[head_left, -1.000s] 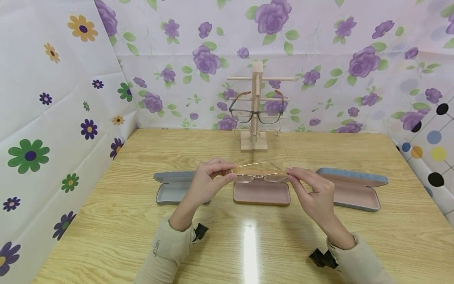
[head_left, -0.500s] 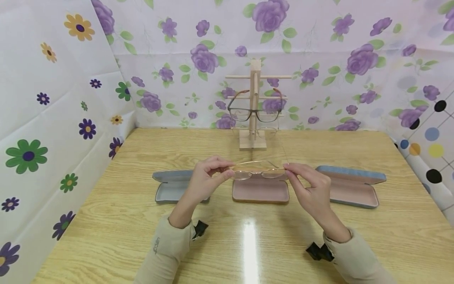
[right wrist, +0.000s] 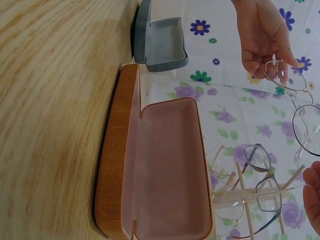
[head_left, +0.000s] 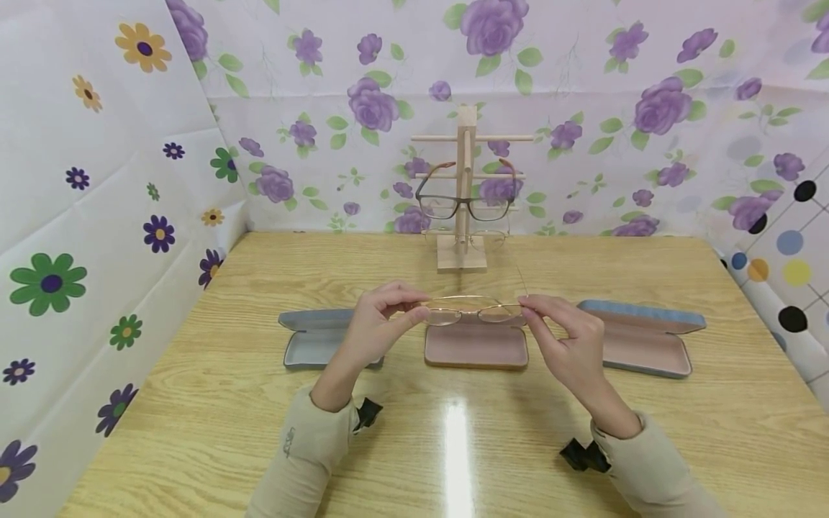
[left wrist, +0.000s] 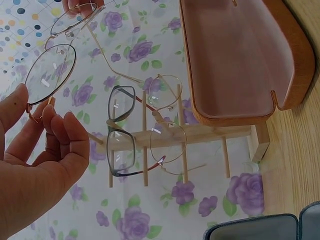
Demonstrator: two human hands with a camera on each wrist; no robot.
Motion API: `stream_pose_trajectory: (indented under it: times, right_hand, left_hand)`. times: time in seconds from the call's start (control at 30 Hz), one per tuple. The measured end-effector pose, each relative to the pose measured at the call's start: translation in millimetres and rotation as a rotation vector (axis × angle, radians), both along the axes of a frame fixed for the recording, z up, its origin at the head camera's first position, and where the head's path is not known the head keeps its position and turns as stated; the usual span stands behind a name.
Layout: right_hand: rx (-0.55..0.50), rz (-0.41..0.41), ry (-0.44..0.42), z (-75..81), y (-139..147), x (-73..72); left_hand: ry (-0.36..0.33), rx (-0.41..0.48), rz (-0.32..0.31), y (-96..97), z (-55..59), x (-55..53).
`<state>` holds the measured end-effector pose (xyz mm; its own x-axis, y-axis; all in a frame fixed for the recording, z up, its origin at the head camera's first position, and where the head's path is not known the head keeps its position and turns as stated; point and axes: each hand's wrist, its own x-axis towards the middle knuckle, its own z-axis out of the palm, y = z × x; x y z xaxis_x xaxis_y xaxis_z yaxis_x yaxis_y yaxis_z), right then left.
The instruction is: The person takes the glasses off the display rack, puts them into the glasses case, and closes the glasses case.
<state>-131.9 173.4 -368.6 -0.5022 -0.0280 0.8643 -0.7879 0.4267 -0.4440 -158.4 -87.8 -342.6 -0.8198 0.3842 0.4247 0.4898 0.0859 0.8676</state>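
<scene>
A pair of thin gold-rimmed eyeglasses is held up level above the table, lenses toward me. My left hand pinches its left end between thumb and fingers, while my right hand pinches the right end. One temple arm lies across behind the lenses; the other sticks out away from me on the right. Beneath and behind the eyeglasses stands an open brown glasses case with a pink lining, its lid partly hidden by them. In the left wrist view, the left fingertips sit at the lens rim by the hinge.
A wooden display stand at the back bears dark-framed glasses and, lower, gold wire glasses. Open glasses cases flank the middle one: a grey-blue case left and a blue case with pink lining right. Floral cloth hangs behind the table.
The eyeglasses have tilted slightly in both hands, and the temple arm behind the lenses has shifted a little. Both hands keep their pinch. The head view has moved slightly.
</scene>
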Motion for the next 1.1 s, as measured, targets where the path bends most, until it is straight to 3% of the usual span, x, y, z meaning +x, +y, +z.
stream_pose_trajectory:
  times: [0.57, 0.73, 0.9, 1.1]
  right_hand:
    - [0.006, 0.010, -0.035, -0.4, 2.0, 0.6]
    - [-0.022, 0.027, -0.054, -3.0, 1.4, 0.5]
    - [-0.099, 0.094, -0.129, -1.9, 0.2, 1.7]
    - [-0.156, 0.114, -0.271, 5.6, -1.2, 5.4]
  left_hand:
    - [0.028, -0.028, 0.011, 0.1, -1.5, -0.4]
    - [0.006, -0.014, -0.002, 0.1, -0.2, 0.8]
    - [-0.012, 0.019, -0.019, 0.5, -0.5, 1.3]
    - [-0.013, 0.044, -0.024, 0.1, -0.5, 1.8]
